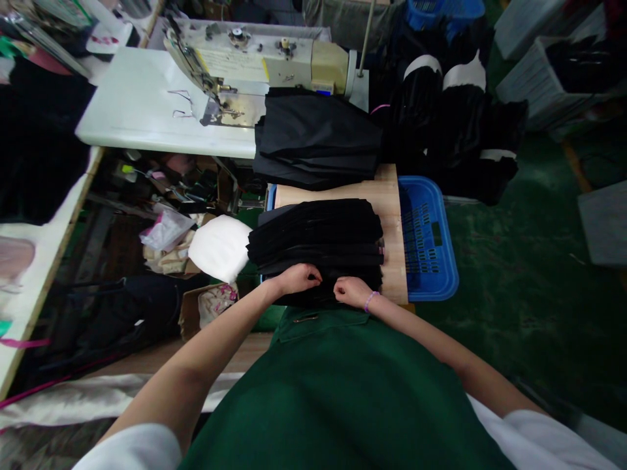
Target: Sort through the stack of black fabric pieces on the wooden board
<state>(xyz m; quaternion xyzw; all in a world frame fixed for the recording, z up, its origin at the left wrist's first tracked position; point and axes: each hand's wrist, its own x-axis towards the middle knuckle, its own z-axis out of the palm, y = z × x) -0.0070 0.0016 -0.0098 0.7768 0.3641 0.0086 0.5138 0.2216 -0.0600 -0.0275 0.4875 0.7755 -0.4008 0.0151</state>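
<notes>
A stack of black fabric pieces lies on a wooden board just in front of me. My left hand rests on the near edge of the stack with its fingers curled and pinched on the cloth. My right hand, with a purple band on the wrist, is closed in a pinch on the same near edge, a few centimetres from the left hand. Both hands sit just above my green apron.
A second pile of black cloth lies beside a sewing machine on a white table. A blue plastic basket stands right of the board. Dark garments hang behind it. Clutter and a white cushion fill the left floor.
</notes>
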